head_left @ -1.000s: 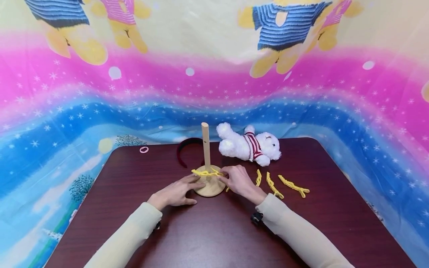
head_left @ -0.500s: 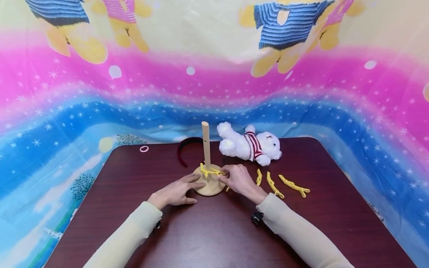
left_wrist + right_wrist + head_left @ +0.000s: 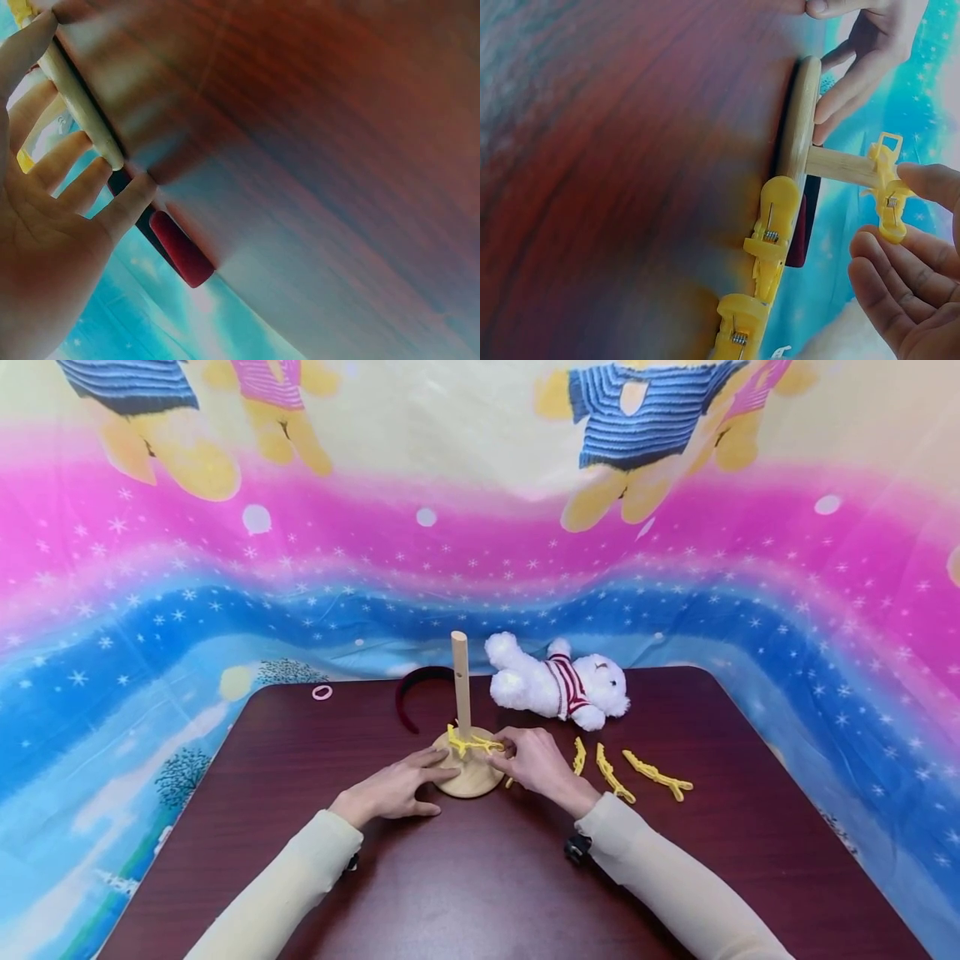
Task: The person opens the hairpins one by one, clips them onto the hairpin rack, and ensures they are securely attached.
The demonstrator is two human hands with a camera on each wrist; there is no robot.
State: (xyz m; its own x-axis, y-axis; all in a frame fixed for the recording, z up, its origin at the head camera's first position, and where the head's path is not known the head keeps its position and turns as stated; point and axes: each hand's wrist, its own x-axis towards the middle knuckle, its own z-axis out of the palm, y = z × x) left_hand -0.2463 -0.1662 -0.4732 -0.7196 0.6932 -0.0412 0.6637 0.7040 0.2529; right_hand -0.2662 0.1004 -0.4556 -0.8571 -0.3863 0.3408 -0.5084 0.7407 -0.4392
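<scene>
Pinching | right hand (image 3: 536,764) | clip (image 3: 885,174): yellow, slender | spring (image 3: 892,202): metallic, coiled

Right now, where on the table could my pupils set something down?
Bare: between the left sleeve and right sleeve; left of the left hand, nearer than the pink ring; right of the rightmost loose clip. Crowded: around the stand, with the left hand, right hand and held clip; headband and teddy bear behind.
</scene>
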